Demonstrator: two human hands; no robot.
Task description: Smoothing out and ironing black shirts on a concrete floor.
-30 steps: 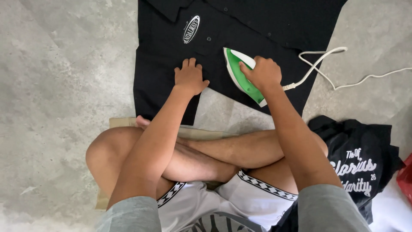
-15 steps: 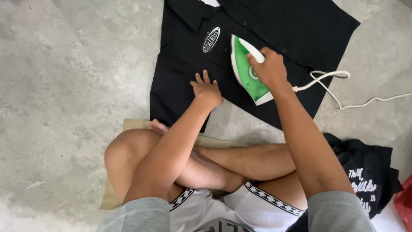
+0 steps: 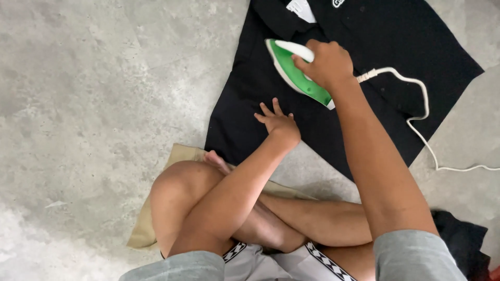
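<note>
Your right hand [image 3: 324, 63] is closed in a full grip round the white handle of the iron [image 3: 297, 73]; the fingers wrap over the top, the thumb is hidden. Your left hand [image 3: 278, 122] lies open and flat, fingers spread, palm down on the shirt [image 3: 260, 88], just below and to the left of the iron, not touching it.

The iron sits sole-down on the shirt. Its long axis runs diagonally: the pointed green nose lies up and to the left of your right hand, the heel down and to the right, under your wrist. From the heel a white cord [image 3: 422, 104] leads right, loops across the shirt and runs onto the floor [image 3: 94, 104] beyond your right forearm.

The shirt is black, spread flat on the concrete floor ahead of both hands, collar at the far end. Near you, behind the left hand, your crossed legs rest on a tan mat [image 3: 143, 229]. A dark garment [image 3: 463, 242] lies by your right elbow.
</note>
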